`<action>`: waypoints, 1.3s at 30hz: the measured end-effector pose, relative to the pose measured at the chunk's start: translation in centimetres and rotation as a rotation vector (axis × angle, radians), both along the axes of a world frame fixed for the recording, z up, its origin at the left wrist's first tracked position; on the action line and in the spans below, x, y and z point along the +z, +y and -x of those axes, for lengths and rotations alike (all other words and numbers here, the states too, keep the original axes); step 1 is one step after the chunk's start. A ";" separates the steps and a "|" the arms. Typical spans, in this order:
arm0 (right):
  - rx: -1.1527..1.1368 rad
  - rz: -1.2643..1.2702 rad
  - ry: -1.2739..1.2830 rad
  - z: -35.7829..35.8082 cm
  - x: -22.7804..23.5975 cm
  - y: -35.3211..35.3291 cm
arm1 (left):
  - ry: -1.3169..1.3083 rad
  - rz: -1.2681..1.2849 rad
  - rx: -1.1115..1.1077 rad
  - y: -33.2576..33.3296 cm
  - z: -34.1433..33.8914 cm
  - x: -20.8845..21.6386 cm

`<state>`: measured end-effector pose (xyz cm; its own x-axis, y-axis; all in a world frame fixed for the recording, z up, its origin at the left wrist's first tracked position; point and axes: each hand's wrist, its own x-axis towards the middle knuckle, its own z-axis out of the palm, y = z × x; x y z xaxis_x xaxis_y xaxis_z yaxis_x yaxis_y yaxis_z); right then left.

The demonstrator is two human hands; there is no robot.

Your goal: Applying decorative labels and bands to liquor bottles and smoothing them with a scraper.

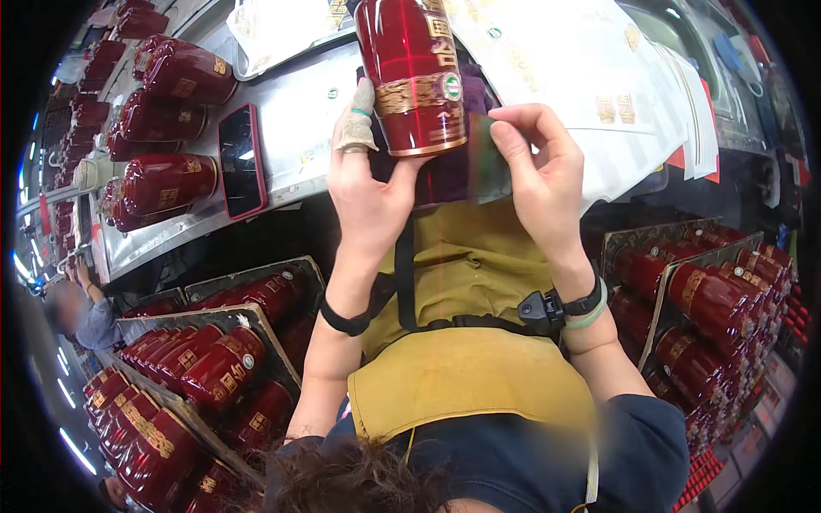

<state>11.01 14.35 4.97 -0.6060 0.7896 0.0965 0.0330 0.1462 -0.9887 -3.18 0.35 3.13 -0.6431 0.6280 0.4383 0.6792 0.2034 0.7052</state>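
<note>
A glossy dark red bottle (415,77) with gold lettering and a round green-and-white mark stands over the bench edge before me. My left hand (369,184) holds it low on its left side and under its base; one finger wears a pale cloth cover with a green band. Thin bright red lines cross the bottle's front. To the right of its base, my right hand (547,167) pinches the edge of a thin, see-through greenish sheet (490,167), blurred, its kind unclear. Behind both lies a dark purple cloth (445,184).
White sheets with gold decals (590,94) cover the bench's right side. A red-edged phone (242,162) lies left, beside more red bottles (171,184). Crates of red bottles stand at lower left (227,368) and right (701,299). Another person (90,316) is at far left.
</note>
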 end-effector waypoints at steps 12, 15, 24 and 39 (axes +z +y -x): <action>0.267 0.174 -0.109 0.2 0.7 3.1 | -0.042 -0.050 -0.081 0.1 0.9 0.1; 0.394 0.309 -0.157 0.8 0.9 3.3 | -0.070 -0.078 -0.088 0.1 0.8 0.1; 0.585 0.339 -0.252 1.6 1.4 5.2 | -0.115 -0.074 -0.060 -0.1 0.6 -0.1; 0.653 0.394 -0.346 2.7 1.8 6.7 | -0.055 -0.051 -0.037 -0.1 0.3 0.2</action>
